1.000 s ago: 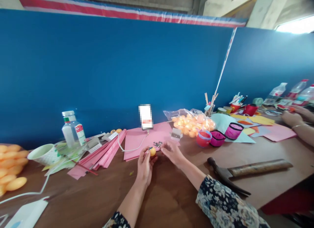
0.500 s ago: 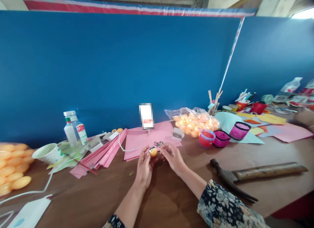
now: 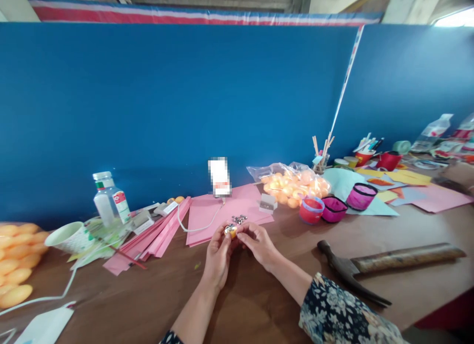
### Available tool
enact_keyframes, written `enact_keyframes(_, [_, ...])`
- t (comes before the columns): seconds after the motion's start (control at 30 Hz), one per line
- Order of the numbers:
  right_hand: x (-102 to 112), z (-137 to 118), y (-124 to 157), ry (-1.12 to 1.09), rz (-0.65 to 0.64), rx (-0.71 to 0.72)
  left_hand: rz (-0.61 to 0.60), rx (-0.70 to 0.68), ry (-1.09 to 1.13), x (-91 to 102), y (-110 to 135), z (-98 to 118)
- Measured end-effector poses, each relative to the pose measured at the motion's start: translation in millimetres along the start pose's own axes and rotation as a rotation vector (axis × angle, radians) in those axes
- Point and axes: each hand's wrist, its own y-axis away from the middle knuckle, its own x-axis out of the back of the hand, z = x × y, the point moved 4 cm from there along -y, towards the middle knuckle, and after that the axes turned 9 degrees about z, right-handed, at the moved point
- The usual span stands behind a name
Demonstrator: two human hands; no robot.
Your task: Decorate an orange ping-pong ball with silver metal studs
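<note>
My left hand [image 3: 218, 257] is closed around an orange ping-pong ball [image 3: 233, 234], with the thumb on its near side. Shiny silver tack heads [image 3: 230, 228] cover the ball's upper left part. From the right, my right hand [image 3: 260, 245] touches the ball, its thumb and forefinger pinched together against it. Whatever lies between those fingertips is too small to make out. Just beyond the hands, a small heap of silver tacks [image 3: 239, 219] lies by the edge of the pink paper [image 3: 202, 215]. A little grey box [image 3: 268, 204] sits to the right of the heap.
A claw hammer [image 3: 370, 265] lies at right. Behind are a bag of orange balls [image 3: 292, 186] and red and magenta fabric cups [image 3: 334, 209]. At left stand a glass bottle [image 3: 111, 201], a tilted paper cup [image 3: 70, 238] and more bagged balls [image 3: 18, 255]. A blue partition [image 3: 185, 97] closes the back.
My right hand has moved left to the ball; its fingertips were apart from it before. My left hand keeps holding the ball, and the view has shifted slightly.
</note>
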Motion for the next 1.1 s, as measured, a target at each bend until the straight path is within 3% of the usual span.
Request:
enact_keyframes(0.6, [1.1,6.8,-0.6,-0.13,0.003,-0.162,-0.012,-0.008,0.021,2.6,-2.6,-3.3])
enact_keyframes(1.1, [-0.8,10.8,-0.3,-0.137,-0.038,-0.189,0.027,-0.074,-0.065,6.0,-5.2,-3.9])
